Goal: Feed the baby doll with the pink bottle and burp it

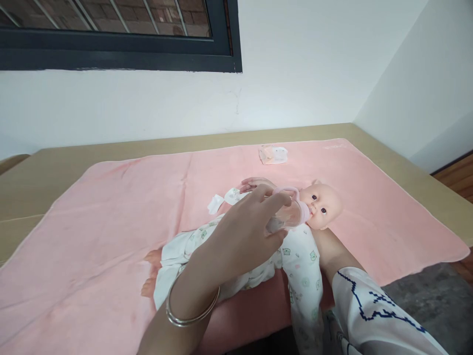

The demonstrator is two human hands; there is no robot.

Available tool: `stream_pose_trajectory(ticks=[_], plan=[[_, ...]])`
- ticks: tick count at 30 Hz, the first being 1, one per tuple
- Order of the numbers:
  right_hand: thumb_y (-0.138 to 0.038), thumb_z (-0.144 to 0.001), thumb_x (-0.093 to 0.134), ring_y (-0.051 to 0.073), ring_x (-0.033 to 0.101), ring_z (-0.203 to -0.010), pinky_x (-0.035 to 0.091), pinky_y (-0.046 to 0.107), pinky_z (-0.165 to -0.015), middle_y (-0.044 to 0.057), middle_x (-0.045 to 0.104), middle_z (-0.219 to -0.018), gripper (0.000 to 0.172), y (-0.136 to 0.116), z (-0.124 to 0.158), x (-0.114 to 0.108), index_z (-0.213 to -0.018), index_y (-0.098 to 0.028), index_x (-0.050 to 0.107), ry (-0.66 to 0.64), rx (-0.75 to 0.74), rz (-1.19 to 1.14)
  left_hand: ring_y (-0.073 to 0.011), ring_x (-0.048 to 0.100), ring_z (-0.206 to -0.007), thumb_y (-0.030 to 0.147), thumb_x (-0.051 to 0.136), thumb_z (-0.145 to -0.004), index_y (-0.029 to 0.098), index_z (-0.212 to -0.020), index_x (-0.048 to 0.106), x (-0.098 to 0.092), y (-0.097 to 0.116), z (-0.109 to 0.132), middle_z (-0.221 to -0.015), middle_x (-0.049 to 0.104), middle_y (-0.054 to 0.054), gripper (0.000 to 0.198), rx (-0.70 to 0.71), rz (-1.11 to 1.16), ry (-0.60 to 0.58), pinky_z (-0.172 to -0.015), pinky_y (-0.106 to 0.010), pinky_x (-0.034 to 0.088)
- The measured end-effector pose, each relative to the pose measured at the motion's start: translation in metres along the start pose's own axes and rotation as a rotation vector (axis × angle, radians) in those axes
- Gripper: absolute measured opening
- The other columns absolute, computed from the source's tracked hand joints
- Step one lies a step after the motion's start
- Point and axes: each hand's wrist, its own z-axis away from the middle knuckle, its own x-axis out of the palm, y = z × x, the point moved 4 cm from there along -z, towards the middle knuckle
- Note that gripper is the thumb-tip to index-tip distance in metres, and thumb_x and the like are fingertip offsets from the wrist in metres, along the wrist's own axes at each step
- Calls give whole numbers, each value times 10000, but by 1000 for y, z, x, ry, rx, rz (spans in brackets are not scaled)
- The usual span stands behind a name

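A baby doll (327, 199) in white printed clothes lies on its back with its head to the right. My left hand (254, 217), with a bangle at the wrist, is closed around a clear baby bottle (291, 214) with a pink collar and handle. The bottle is tilted sideways, its teat at the doll's mouth. My right forearm passes beneath the doll's neck. Beyond the doll's far side, the fingers of my right hand (254, 183) show, cradling it; the palm is hidden. One doll sleeve hangs down at the near edge.
A pink sheet (121, 212) covers much of the wooden table (22, 187). On it, a small white packet (273, 155) lies near the back and a white scrap (215, 204) beside the doll's far sleeve. A white wall (295, 74) and a dark-framed window (111, 49) stand behind.
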Motion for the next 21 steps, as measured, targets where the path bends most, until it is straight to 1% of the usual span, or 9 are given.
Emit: stream_pose_trajectory(ticks=[2,5,6,8,12,14,16,18,21], plan=[[-485,-867,595,195,590,-1211,511,416,-896,83,659,-1014,462,1,8,5,-893,-36,704,49,-47,71,-202,582,-956,89,637,-832,277,-1133,545,0,-1,-1,-1138,551,-9,367,-6,2,0,-772,-369,473],[-421,-871,612,147,615,-1159,478,403,-973,43,663,-1038,384,5,16,9,-957,-62,718,76,-18,-16,-198,582,-931,95,636,-833,278,-1135,544,0,-1,-1,-1132,554,-8,365,-7,-10,-6,-747,-357,468],[-391,-854,639,137,607,-1179,453,405,-1008,32,668,-1055,355,5,16,8,-986,-73,723,87,-7,-35,-195,581,-921,99,635,-834,278,-1137,544,0,-1,-1,-1133,555,-8,363,-6,-13,-6,-740,-353,466],[-395,-776,727,144,590,-1218,411,407,-1051,30,681,-1095,402,6,15,7,-1026,-80,729,98,12,-74,-194,579,-923,100,632,-837,275,-1137,545,0,0,-1,-1130,555,-11,359,-2,-14,-4,-742,-352,466],[-271,-710,743,130,639,-1101,433,358,-1044,17,698,-1055,322,6,12,4,-975,-88,739,70,66,-187,-202,582,-950,85,623,-837,264,-1142,548,0,1,-1,-1126,555,-18,361,7,-13,-4,-771,-368,478],[-286,-745,703,154,624,-1170,426,406,-1051,21,695,-1047,303,5,14,4,-973,-88,737,65,58,-157,-211,586,-968,77,629,-830,262,-1162,548,0,2,-1,-1130,555,-23,389,12,-9,-11,-775,-376,488],[-403,-844,627,190,561,-1319,413,467,-1052,37,683,-1060,373,2,19,6,-996,-78,726,71,-13,-34,-220,592,-978,72,635,-826,261,-1172,549,0,2,-1,-1127,555,-26,404,11,-3,-20,-771,-384,498],[-471,-938,509,200,507,-1400,418,485,-1042,45,676,-1067,464,1,26,10,-1032,-66,714,75,-84,70,-225,598,-984,72,635,-831,263,-1177,551,0,2,-1,-1131,553,-28,404,2,0,-24,-768,-392,505],[-446,-941,538,189,460,-1448,397,460,-1061,60,680,-1182,475,6,35,14,-1156,-51,693,85,-82,-42,-234,601,-1013,75,632,-839,267,-1187,551,0,1,-1,-1147,553,-34,406,-3,1,-20,-780,-403,513]])
